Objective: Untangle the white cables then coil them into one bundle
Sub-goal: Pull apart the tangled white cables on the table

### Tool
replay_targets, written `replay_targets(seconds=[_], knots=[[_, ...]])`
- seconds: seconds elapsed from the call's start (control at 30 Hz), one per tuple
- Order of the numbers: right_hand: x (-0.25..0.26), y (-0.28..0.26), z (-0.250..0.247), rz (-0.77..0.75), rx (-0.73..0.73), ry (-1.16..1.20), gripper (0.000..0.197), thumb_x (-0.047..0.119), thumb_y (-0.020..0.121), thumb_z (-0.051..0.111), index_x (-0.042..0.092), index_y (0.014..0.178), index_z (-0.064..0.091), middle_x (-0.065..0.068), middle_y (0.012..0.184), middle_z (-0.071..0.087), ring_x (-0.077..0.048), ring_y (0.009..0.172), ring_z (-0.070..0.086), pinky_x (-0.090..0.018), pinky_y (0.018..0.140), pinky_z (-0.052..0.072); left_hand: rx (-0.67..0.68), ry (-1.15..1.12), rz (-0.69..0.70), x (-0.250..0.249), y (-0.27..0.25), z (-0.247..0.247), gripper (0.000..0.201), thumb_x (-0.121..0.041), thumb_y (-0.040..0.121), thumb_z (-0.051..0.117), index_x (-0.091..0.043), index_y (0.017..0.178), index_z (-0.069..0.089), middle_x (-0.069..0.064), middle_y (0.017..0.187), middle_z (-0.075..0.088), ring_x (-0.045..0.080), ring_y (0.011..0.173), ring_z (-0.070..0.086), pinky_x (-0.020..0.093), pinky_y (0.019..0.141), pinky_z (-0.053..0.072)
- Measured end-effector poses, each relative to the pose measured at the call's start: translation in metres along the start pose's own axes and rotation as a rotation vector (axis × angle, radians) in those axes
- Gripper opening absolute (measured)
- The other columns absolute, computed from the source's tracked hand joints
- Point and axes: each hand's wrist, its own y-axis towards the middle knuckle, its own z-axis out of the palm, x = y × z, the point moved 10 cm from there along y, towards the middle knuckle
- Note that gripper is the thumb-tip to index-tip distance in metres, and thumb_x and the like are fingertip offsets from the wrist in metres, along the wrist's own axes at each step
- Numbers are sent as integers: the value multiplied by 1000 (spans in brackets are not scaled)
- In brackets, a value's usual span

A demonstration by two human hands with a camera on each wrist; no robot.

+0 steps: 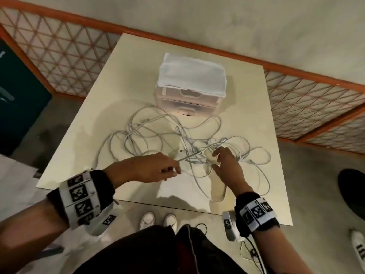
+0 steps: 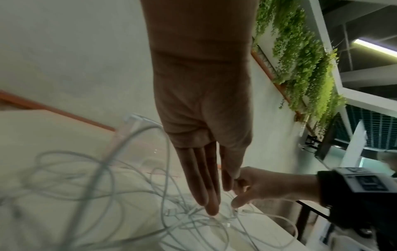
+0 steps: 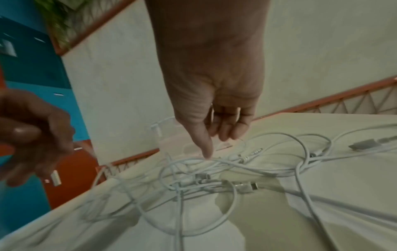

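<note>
- The white cables (image 1: 167, 139), thin, smooth and round, are being left in looping tangles across the matte, pale surface (image 1: 256, 107).
- A cable end with a small white plug is being pinched by the curled left hand (image 1: 156, 169).
- The tangle's knotted middle is being touched by the right hand (image 1: 227, 165), its fingers loosely extended, gripping nothing.
- A translucent plastic drawer box (image 1: 189, 101) is being covered by a white cloth (image 1: 193, 76).
</note>
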Motion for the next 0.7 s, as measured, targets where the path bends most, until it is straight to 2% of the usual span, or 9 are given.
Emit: replay_targets(seconds=[0.1, 0.2, 0.3, 0.37, 0.43, 0.5, 0.57, 0.63, 0.7], knots=[[-13, 12, 14, 40, 90, -94, 26, 9, 81, 66, 9, 107, 63, -16, 110, 51, -33, 107, 50, -39, 82, 46, -27, -34, 8, -5, 33, 1, 27, -27, 97, 46, -18, 120, 57, 4, 104, 64, 18, 93, 62, 29, 82, 48], [-17, 16, 27, 29, 143, -100, 19, 22, 89, 61, 10, 101, 70, -19, 100, 60, -37, 102, 51, -39, 86, 40, -59, -15, -4, 0, 66, 11, 32, -18, 96, 47, -12, 128, 51, 7, 118, 55, 21, 106, 56, 19, 81, 39], [-1, 18, 17, -69, 149, -18, 22, 34, 90, 59, 18, 94, 73, -13, 89, 67, -37, 91, 54, -44, 83, 42, -110, 26, -19, 10, 85, 17, 40, -16, 94, 50, -9, 133, 43, 7, 120, 43, 21, 109, 47, 33, 90, 41], [18, 18, -9, -142, 91, 105, 22, 35, 86, 61, 19, 92, 75, -7, 89, 73, -34, 84, 59, -45, 83, 43, -156, 75, -63, 22, 92, 16, 34, -22, 94, 51, -8, 125, 50, 10, 116, 42, 23, 108, 41, 38, 94, 40], [36, 18, -41, -215, 28, 222, 17, 27, 85, 65, 17, 93, 76, 1, 84, 74, -31, 78, 62, -42, 81, 45, -182, 54, -89, 30, 96, 12, 23, -27, 95, 49, -12, 110, 57, 6, 105, 43, 21, 100, 39, 39, 95, 38], [54, 16, -71, -281, -13, 267, 14, 26, 86, 65, 21, 95, 76, 16, 76, 68, -25, 77, 61, -36, 78, 45, -223, -61, -69, 30, 97, 4, 11, -28, 96, 47, -22, 93, 56, -1, 91, 42, 20, 93, 44, 35, 88, 39], [66, 15, -95, -314, -54, 267, 13, 26, 88, 64, 24, 95, 75, 23, 74, 64, -11, 76, 55, -24, 76, 40, -281, -174, -31, 28, 97, -7, 10, -28, 96, 48, -25, 90, 54, -2, 91, 45, 19, 88, 51, 24, 78, 40], [76, 12, -115, -335, -108, 321, 14, 23, 90, 62, 20, 93, 75, 16, 76, 69, -6, 73, 54, -21, 76, 35, -335, -232, -23, 30, 94, -19, 13, -28, 96, 48, -19, 95, 57, 1, 97, 50, 12, 84, 53, 12, 73, 37], [82, 10, -135, -347, -162, 432, 16, 21, 92, 60, 14, 92, 74, 10, 79, 70, -8, 68, 59, -24, 80, 36, -368, -241, -4, 34, 91, -27, 20, -27, 97, 46, -14, 92, 60, 5, 95, 55, 10, 80, 55, 14, 72, 37]])
